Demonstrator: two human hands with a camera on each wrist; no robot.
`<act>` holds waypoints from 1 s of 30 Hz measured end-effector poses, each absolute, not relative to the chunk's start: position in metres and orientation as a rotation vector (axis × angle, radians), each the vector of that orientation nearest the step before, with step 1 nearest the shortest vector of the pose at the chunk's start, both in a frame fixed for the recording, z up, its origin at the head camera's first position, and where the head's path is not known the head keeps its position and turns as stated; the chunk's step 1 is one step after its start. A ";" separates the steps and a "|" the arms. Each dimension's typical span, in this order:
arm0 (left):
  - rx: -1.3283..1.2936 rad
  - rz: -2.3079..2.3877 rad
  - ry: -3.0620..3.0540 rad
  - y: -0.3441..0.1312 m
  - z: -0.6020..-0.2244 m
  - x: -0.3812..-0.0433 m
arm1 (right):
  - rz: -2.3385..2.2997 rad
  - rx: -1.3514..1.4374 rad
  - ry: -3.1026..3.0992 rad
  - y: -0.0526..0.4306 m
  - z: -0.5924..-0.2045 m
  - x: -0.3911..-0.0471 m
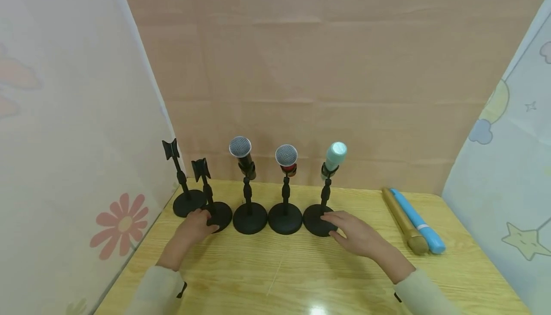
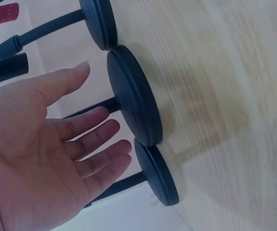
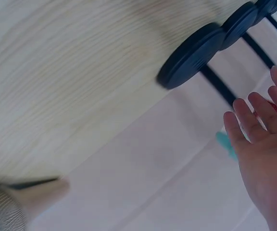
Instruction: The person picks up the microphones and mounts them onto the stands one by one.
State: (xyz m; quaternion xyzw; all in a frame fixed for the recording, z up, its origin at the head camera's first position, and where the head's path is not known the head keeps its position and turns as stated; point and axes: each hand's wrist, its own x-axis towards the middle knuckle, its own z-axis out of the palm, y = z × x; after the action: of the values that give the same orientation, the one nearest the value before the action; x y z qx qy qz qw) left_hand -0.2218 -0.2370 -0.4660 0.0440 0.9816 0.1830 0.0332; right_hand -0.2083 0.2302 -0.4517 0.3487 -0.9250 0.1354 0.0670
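The empty left hand (image 1: 195, 229) and right hand (image 1: 355, 234), fingers (image 2: 100, 134) loosely extended, partly hide stand bases (image 1: 223, 214) in head view.

Bright, diffuse light, white glare on tabletop (image 1: 241, 276), soft shadows beneath hands (image 1: 194, 229) (image 1: 356, 236), hazy wrist views

Dressed in pale, off-white sleeves: left sleeve (image 1: 155, 290) and right sleeve (image 1: 424, 292) matching in colour, plain-looking, ending short of the wrists. Shows a left black piece (image 1: 182, 290) and right black piece (image 1: 397, 298) at the inner cuff edges, too small to identify. Bare-fingered at left grip (image 1: 195, 227) and right grip (image 1: 355, 234).
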 end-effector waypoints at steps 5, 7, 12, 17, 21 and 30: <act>0.128 0.606 3.002 -0.247 -0.473 -0.227 | 0.382 0.961 -2.815 0.252 -0.452 -0.209; 0.128 0.620 2.996 -0.250 -0.475 -0.229 | 0.372 0.944 -2.814 0.260 -0.451 -0.209; 0.135 0.623 2.989 -0.255 -0.478 -0.234 | 0.310 0.918 -2.794 0.284 -0.450 -0.213; 0.149 0.629 2.969 -0.260 -0.482 -0.240 | 0.266 0.869 -2.791 0.315 -0.453 -0.221; 0.185 0.633 2.964 -0.265 -0.487 -0.246 | 0.311 0.786 -2.861 0.342 -0.451 -0.226; 0.242 0.674 2.946 -0.270 -0.493 -0.253 | 0.225 0.623 -3.011 0.393 -0.452 -0.236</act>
State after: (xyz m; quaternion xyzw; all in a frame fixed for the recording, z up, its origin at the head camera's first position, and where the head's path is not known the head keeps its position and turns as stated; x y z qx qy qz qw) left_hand -0.2528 -0.2705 -0.4934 0.0796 0.9703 0.2219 0.0548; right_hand -0.2359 0.3930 -0.4519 0.2019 -0.9763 0.0728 0.0294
